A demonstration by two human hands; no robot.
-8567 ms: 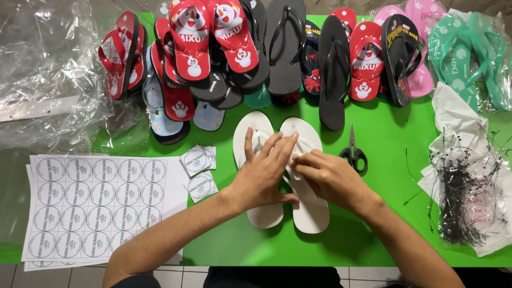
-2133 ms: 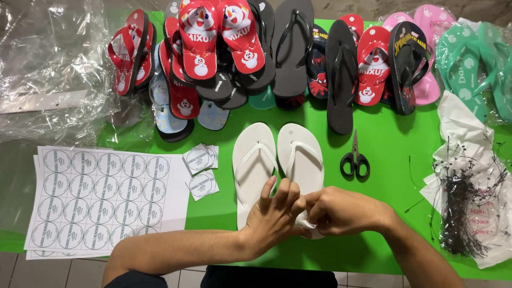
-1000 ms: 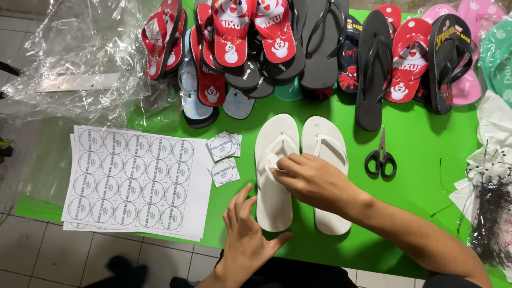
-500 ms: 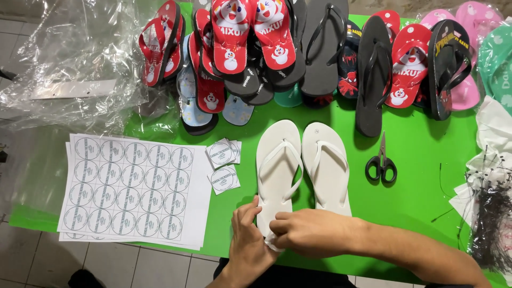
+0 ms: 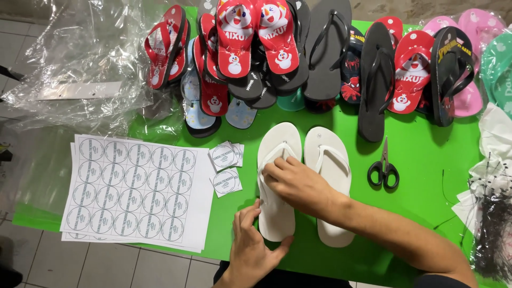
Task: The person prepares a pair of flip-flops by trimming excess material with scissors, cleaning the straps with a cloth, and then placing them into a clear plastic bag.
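Observation:
Two white flip-flops lie side by side on the green table [image 5: 426, 160]. My right hand [image 5: 296, 184] rests on the left white flip-flop [image 5: 277, 144], fingers curled at its strap. My left hand [image 5: 253, 248] sits at that flip-flop's heel end, fingers spread, thumb against the sole's edge. The right white flip-flop [image 5: 328, 154] lies untouched beside my right wrist. Small cut square labels [image 5: 226, 168] lie just left of the flip-flops.
A sheet of round printed stickers [image 5: 133, 192] lies at the left. Black scissors [image 5: 384, 168] lie right of the white pair. Several red, black, pink and teal flip-flops [image 5: 320, 58] line the far edge. Clear plastic bags [image 5: 80, 69] sit far left, black ties [image 5: 490, 229] at right.
My right hand slid up from the heel of the left white flip-flop to its strap. My left hand stays near the heel.

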